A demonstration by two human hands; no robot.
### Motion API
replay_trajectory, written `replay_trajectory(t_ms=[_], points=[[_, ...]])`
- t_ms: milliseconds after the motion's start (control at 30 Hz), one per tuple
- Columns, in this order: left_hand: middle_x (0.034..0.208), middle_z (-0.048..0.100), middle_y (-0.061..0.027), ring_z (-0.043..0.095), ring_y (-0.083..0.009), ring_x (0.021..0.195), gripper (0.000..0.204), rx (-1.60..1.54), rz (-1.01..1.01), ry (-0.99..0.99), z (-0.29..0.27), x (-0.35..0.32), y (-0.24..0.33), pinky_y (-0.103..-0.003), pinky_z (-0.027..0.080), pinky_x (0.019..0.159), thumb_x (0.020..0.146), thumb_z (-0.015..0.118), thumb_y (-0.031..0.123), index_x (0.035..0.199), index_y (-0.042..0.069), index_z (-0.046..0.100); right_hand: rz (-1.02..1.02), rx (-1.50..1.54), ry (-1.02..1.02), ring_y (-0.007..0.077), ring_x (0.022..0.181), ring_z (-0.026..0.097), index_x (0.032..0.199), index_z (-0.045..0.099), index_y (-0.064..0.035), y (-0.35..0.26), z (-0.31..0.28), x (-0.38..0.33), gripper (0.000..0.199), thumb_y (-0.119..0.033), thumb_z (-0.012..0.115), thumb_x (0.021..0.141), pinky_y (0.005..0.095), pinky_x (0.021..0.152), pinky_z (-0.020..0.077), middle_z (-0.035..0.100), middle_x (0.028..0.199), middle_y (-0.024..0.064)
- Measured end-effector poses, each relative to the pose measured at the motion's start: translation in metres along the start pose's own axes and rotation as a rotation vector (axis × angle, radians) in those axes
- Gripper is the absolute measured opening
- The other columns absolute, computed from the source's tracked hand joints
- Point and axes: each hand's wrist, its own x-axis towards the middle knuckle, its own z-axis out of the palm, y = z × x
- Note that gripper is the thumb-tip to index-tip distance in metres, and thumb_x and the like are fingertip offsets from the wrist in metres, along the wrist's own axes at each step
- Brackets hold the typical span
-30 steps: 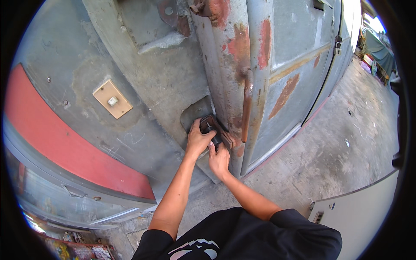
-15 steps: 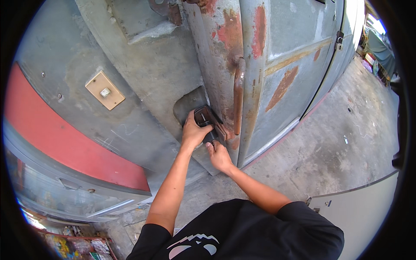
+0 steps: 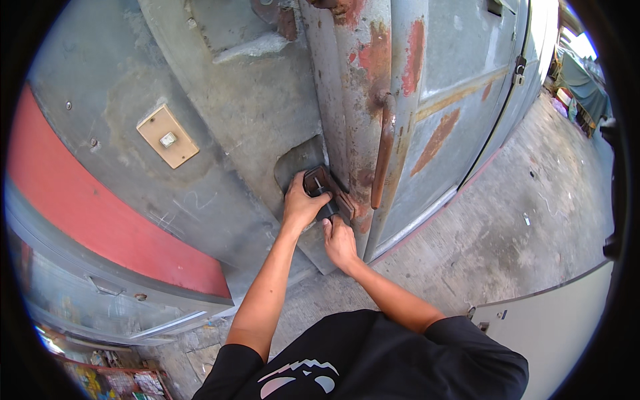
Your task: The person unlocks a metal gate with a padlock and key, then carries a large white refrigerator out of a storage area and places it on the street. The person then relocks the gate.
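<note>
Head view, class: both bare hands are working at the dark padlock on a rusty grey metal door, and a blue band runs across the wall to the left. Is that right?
Not quite. The band on the wall is red, not blue, as the head view shows. The rest holds: the left hand and right hand are at the dark padlock on the rusty grey door.

door (image 3: pixel 427 100): painted metal, rusty, matt | padlock (image 3: pixel 319 187): dark, probably metal | wall (image 3: pixel 220 120): rough plaster

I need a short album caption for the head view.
Both hands, left hand and right hand, work a dark padlock on a rusty grey metal door.

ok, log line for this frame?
left hand: grips dark rusty metal door lock | right hand: below lock, touching | grey rusted metal door: shut
</note>
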Motion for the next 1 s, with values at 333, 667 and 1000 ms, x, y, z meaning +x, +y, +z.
replay_trajectory(t_ms=[333,667,1000], points=[[0.135,0.059,-0.0226,0.061,-0.0369,0.124,0.082,0.206,0.057,0.021,-0.004,-0.005,0.015,-0.043,0.050,0.104,0.073,0.087,0.028,0.142,0.002,0.050,-0.066,0.022,0.056,0.0572,0.090,0.062,0.099,0.057,0.0046,-0.007,0.003,0.006,0.034,-0.028,0.052,0.107,0.0616,0.077,0.0473,0.066,0.091,0.0355],[0.136,0.062,-0.0237,0.062,-0.0349,0.126,0.086,0.426,-0.066,-0.001,-0.008,-0.008,0.035,-0.042,0.049,0.105,0.069,0.088,0.030,0.139,-0.002,0.050,0.015,0.090,-0.005,0.0477,0.082,0.065,0.098,0.056,0.0054,-0.015,0.001,0.002,0.041,-0.035,0.057,0.106,0.0533,0.073,0.0480,0.065,0.082,0.0285],[0.118,0.070,-0.0146,0.067,-0.0217,0.110,0.071,0.167,0.053,-0.049,-0.004,0.007,-0.007,-0.034,0.053,0.095,0.073,0.088,0.018,0.131,-0.003,0.054,-0.167,-0.022,0.089,0.0519,0.089,0.065,0.107,0.051,0.0008,0.001,0.011,0.004,0.043,-0.041,0.060,0.102,0.0592,0.075,0.0489,0.067,0.090,0.0288]])
